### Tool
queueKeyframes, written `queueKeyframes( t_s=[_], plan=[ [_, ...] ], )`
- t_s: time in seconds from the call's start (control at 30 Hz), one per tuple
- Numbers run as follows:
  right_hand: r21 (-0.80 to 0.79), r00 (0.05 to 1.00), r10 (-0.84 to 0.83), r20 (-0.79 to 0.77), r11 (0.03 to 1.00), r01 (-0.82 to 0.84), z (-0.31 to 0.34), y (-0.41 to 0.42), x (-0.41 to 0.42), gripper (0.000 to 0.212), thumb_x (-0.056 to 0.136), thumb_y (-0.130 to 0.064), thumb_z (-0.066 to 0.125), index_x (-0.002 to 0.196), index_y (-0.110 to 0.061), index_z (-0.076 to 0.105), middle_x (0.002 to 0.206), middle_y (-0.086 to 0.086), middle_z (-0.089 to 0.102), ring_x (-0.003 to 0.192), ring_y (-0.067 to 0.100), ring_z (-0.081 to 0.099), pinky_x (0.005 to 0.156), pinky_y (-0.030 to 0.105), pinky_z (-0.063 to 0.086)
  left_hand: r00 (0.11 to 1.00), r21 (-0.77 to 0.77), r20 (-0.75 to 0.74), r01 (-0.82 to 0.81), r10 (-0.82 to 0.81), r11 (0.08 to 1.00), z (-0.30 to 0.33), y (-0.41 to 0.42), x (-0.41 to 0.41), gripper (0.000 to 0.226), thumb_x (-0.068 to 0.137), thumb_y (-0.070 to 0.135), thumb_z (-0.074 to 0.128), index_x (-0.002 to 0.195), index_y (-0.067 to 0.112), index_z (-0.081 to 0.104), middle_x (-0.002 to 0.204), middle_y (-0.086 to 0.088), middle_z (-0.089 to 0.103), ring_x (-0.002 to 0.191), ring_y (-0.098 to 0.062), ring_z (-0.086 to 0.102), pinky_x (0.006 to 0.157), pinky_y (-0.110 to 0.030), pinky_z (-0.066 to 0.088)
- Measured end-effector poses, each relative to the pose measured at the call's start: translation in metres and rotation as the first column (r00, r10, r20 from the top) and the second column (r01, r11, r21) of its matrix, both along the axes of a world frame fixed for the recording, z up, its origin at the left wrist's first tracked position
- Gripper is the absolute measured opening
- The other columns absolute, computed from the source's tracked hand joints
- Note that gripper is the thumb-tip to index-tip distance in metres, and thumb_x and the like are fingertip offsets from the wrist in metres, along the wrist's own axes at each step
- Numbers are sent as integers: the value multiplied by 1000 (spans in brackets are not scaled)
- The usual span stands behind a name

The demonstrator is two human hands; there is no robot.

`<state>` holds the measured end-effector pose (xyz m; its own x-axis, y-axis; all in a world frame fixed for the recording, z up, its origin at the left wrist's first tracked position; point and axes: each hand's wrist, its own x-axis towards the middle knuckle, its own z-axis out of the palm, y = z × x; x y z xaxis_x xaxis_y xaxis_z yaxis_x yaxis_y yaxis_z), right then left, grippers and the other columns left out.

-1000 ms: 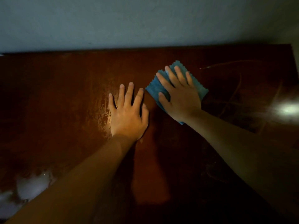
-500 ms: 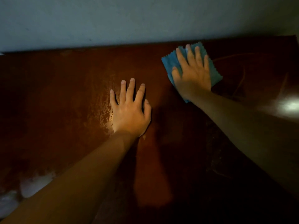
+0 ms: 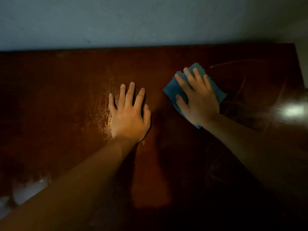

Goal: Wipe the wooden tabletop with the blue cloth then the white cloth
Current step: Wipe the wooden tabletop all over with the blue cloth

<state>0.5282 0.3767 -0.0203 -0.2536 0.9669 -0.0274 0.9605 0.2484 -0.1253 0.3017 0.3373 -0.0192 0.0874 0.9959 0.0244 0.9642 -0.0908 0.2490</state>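
Both arms reach forward — left hand (image 3: 129, 116) flat, fingers spread — right hand (image 3: 198, 100) flat, palm down.

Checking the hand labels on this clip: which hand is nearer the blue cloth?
Right. The right hand lies flat on the blue cloth, fingers spread, pressing it to the tabletop. The left hand rests flat on bare wood to the cloth's left, apart from it.

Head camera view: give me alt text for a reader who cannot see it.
A person's right hand presses a blue cloth flat on a dark wooden tabletop, while the left hand rests flat, fingers spread, beside a streaky wet patch. A pale wall runs behind the table.
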Motion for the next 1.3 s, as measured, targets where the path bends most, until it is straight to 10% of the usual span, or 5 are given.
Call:
queueKeyframes(
  t_s=[0.4, 0.7, 1.3],
  plan=[
    [-72, 966, -257, -6, 964, 256, -1, 66, 18, 71, 97, -50, 19, 162, -22, 18, 170, 11, 13, 157, 32, 5, 127, 51, 2, 1000, -5, 25, 9, -9, 1000, 0, 0, 0, 52, 102, 38, 40, 151, 21, 38, 161, -10, 28, 152, -31, 13, 119, -59, 4],
    [-68, 987, -157, 19, 985, 158, -1, -65, -8, 66, 102, -50, 26, 160, -19, 28, 168, 12, 18, 157, 32, 8, 126, 53, 8, 1000, -37, 25, 4, -3, 999, 3, 1, 0, 54, 102, 39, 39, 153, 22, 35, 163, -9, 25, 153, -30, 10, 119, -58, 1],
    [-24, 977, -211, -9, 977, 211, -3, 26, 14, 66, 101, -49, 21, 161, -21, 23, 169, 12, 18, 157, 33, 9, 126, 51, 3, 1000, -36, 21, 11, -10, 999, 0, 0, -2, 54, 102, 41, 36, 152, 22, 35, 163, -8, 25, 153, -29, 9, 119, -59, 2]
  ],
)
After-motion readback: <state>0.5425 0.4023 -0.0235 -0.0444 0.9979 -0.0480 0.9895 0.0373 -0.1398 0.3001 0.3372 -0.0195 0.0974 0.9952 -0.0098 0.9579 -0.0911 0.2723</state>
